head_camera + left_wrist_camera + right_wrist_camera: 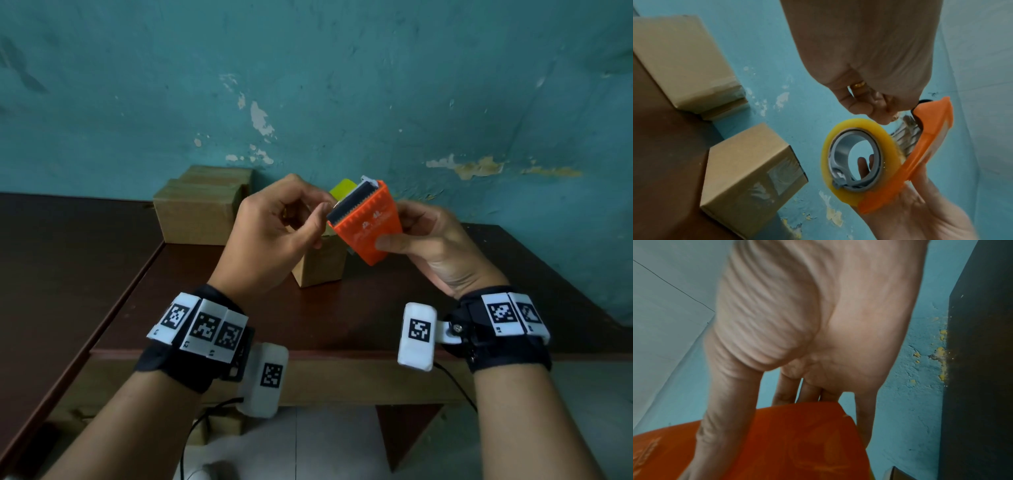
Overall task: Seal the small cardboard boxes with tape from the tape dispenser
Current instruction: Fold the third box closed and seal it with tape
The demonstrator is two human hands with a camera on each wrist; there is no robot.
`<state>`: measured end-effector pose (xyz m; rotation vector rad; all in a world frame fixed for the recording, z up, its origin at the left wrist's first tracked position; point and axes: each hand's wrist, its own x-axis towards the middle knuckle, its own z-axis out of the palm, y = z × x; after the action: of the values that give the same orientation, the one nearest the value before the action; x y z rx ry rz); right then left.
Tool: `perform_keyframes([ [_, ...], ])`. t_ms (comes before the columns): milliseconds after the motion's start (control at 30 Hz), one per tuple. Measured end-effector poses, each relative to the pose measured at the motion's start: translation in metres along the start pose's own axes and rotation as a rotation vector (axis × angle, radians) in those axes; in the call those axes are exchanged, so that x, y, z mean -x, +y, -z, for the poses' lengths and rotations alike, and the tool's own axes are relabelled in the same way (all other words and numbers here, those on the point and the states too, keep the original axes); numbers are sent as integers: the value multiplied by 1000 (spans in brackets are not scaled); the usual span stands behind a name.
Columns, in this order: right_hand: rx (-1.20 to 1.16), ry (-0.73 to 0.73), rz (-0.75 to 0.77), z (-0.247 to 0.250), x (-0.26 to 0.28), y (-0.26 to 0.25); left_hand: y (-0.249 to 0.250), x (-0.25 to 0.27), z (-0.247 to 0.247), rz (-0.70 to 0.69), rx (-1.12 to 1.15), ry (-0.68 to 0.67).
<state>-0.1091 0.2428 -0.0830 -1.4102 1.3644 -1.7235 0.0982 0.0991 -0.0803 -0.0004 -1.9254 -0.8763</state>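
Two hands meet above the brown table (342, 318). The right hand (431, 246) grips the orange tape dispenser (368, 226), thumb across its face and fingers behind, with the yellowish tape roll (854, 160) seated in it. The left hand (274, 236) pinches the loose tape end at the dispenser's toothed edge. One small cardboard box (320, 263) stands just below the hands; stacked boxes (198, 209) sit beyond the left hand against the teal wall (342, 85).

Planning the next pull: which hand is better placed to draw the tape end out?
Left. The left hand pinches at the cutter edge of the tape dispenser, which the right hand grips.
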Motion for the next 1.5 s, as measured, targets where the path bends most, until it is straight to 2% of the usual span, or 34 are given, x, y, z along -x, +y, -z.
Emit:
perform_keyframes([
  [167,3,-22,-67,3,3,-3,1,0,2,-61,-140,10],
  [367,23,-32,-138,4,5,-7,-8,1,4,-211,-405,18],
  [433,13,-23,-161,8,5,-7,-10,2,7,-215,-453,64],
  [500,-20,-10,-181,13,7,-5,-16,-1,18,-112,-394,225],
  [533,-46,-4,-180,16,8,-5,-19,-4,26,-6,-265,311],
  [600,-82,11,-172,21,12,-5,-20,-8,43,192,90,384],
  [667,-103,45,-158,26,15,-8,-17,-9,45,352,390,334],
  [767,-138,56,-143,23,15,-10,-11,-7,27,516,534,144],
  [867,-101,12,-149,13,11,-10,-4,-6,9,562,579,2],
  [967,-65,-18,-166,9,8,-8,4,-6,-4,564,613,-69],
  [1233,35,-62,-218,5,5,-4,6,-1,-18,476,356,-46],
  [1500,119,-54,-265,4,6,-4,7,2,-21,382,289,38],
])
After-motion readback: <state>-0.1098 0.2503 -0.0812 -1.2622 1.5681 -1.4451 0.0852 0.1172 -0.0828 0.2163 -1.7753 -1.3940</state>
